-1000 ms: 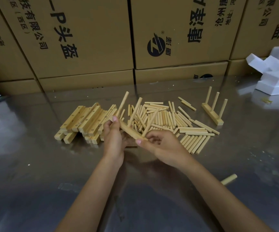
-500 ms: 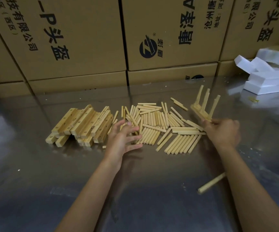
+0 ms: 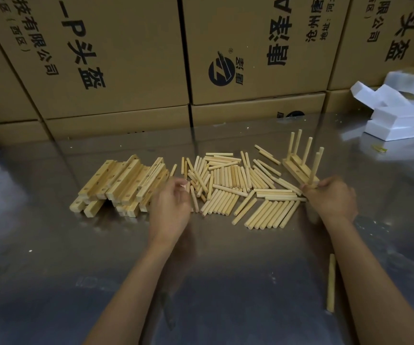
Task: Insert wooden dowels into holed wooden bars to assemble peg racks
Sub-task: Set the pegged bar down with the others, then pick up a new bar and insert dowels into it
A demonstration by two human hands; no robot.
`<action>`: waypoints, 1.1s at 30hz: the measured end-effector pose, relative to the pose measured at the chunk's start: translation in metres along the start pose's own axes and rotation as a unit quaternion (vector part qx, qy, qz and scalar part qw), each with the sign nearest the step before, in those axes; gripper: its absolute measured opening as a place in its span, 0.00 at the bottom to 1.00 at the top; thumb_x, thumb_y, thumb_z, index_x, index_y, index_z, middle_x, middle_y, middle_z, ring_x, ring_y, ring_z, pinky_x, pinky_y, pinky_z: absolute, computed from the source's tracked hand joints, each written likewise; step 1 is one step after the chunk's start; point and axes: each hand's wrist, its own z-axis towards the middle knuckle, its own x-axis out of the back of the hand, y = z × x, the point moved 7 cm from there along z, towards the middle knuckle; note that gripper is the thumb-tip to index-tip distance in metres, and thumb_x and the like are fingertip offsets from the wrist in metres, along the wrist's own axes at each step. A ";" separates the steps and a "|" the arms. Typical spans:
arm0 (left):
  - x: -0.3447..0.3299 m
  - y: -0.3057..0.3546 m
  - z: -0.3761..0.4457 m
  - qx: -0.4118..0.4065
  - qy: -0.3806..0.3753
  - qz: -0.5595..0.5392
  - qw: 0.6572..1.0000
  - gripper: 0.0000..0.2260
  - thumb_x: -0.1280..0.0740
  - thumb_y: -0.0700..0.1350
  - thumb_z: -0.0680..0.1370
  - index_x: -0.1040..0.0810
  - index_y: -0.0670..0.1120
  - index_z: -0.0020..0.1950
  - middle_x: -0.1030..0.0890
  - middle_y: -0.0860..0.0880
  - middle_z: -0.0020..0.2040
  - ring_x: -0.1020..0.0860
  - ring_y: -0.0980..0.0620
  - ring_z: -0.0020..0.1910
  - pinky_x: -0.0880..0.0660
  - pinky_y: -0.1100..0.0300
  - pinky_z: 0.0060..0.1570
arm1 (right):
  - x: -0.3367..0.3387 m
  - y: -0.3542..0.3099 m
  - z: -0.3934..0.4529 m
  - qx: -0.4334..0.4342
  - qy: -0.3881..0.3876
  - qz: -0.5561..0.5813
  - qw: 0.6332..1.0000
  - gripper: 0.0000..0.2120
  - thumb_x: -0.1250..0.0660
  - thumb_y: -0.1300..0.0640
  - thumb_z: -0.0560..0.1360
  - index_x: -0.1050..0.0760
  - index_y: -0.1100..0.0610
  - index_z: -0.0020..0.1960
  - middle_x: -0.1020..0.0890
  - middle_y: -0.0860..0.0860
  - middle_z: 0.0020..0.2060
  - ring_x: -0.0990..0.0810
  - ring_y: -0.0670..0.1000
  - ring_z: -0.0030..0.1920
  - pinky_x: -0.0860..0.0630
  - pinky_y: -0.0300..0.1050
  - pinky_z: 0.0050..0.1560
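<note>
— Reaching for what, with that left hand [image 3: 173, 207]?

— The loose dowels [image 3: 228, 181], just ahead of my fingertips, most lying with their long axes pointing away from me. My left fingers are loosely curled and blurred, holding nothing I can make out.

— And the bars?

— The stack of holed bars [image 3: 121, 181] lies just to the left, nearer that hand. My right hand [image 3: 330, 195] pinches the near end of a finished peg rack [image 3: 300, 168] far right, beside another rack.
</note>
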 end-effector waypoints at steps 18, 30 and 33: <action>0.042 -0.029 0.019 0.002 0.032 0.384 0.923 0.12 0.28 0.50 0.75 0.19 0.45 0.54 0.26 0.45 0.56 0.32 0.43 0.60 0.40 0.51 0.59 | -0.023 -0.046 -0.043 0.109 -0.048 -0.027 0.993 0.11 0.35 0.52 0.74 0.23 0.55 0.35 0.22 0.48 0.30 0.27 0.47 0.33 0.34 0.44 0.40; 0.035 -0.014 0.011 0.019 -0.019 0.296 0.955 0.08 0.35 0.37 0.78 0.26 0.41 0.56 0.23 0.41 0.51 0.23 0.38 0.49 0.29 0.49 0.41 | -0.056 -0.067 -0.068 0.213 -0.173 -0.062 0.960 0.12 0.33 0.48 0.75 0.23 0.52 0.35 0.20 0.44 0.30 0.24 0.42 0.35 0.38 0.39 0.32; 0.038 -0.006 0.012 -0.019 0.021 0.248 0.968 0.03 0.35 0.39 0.79 0.28 0.41 0.50 0.22 0.42 0.45 0.22 0.39 0.43 0.31 0.51 0.38 | -0.062 -0.070 -0.073 0.226 -0.205 -0.042 0.951 0.12 0.33 0.48 0.75 0.23 0.51 0.35 0.21 0.44 0.28 0.22 0.43 0.33 0.35 0.40 0.31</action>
